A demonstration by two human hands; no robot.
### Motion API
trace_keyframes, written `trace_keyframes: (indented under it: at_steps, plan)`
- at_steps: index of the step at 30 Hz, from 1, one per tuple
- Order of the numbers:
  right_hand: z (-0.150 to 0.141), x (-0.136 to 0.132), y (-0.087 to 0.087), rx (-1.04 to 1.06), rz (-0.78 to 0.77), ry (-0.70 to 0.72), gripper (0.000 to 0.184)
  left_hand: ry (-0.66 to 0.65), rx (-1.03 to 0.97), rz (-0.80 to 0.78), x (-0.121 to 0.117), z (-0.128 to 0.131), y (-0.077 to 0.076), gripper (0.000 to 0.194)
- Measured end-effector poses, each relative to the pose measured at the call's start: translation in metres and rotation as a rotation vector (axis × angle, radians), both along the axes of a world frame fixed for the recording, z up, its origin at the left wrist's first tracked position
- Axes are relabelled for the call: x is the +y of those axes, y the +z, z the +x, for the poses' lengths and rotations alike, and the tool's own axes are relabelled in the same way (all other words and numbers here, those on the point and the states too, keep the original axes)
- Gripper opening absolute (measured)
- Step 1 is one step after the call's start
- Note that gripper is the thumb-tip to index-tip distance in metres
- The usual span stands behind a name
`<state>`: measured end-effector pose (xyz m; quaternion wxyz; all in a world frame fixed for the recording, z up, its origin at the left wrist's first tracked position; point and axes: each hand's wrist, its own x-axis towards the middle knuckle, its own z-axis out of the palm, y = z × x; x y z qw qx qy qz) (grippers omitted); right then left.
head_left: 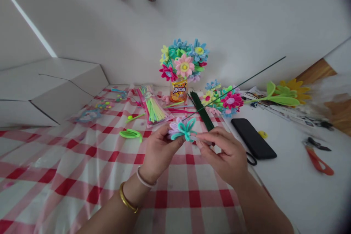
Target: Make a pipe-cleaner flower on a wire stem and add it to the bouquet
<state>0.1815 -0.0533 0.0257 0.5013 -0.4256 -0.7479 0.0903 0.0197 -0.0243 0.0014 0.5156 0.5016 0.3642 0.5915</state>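
Note:
My left hand [159,150] is closed around a small pipe-cleaner flower [182,128] with teal and lilac petals, held above the checked cloth. My right hand [226,152] pinches the flower's right side, where a thin dark green wire stem [238,82] runs up and to the right. A gold bangle and a pale bracelet sit on my left wrist. A bundle of dark green stem wires [202,110] lies just behind the hands.
A red-and-white checked cloth [82,175] covers the table. An orange can [178,90] holds a bouquet of pipe-cleaner flowers [184,60]. More finished flowers [223,99], a pack of pipe cleaners [153,108], a black phone [253,138], orange-handled pliers [318,153] and a yellow flower [287,93] lie about.

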Motion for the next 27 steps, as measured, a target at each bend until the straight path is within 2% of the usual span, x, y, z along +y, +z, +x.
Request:
trace_keyframes:
  at_steps: [11, 15, 21, 27]
  plan:
    - [-0.002, 0.002, -0.002, -0.136, 0.013, -0.058, 0.019, 0.055, 0.162, 0.121, 0.0, -0.001, -0.004, 0.011]
    - [-0.004, 0.002, -0.003, -0.151, 0.033, -0.084, 0.018, 0.075, 0.187, 0.162, -0.001, -0.001, -0.006, 0.01]
    - [-0.008, 0.002, -0.006, -0.157, 0.084, -0.109, 0.013, 0.168, 0.332, 0.224, -0.002, 0.0, -0.007, 0.009]
    - [-0.011, 0.002, -0.007, -0.169, 0.136, -0.12, 0.01, 0.196, 0.366, 0.263, -0.003, 0.001, -0.004, 0.008]
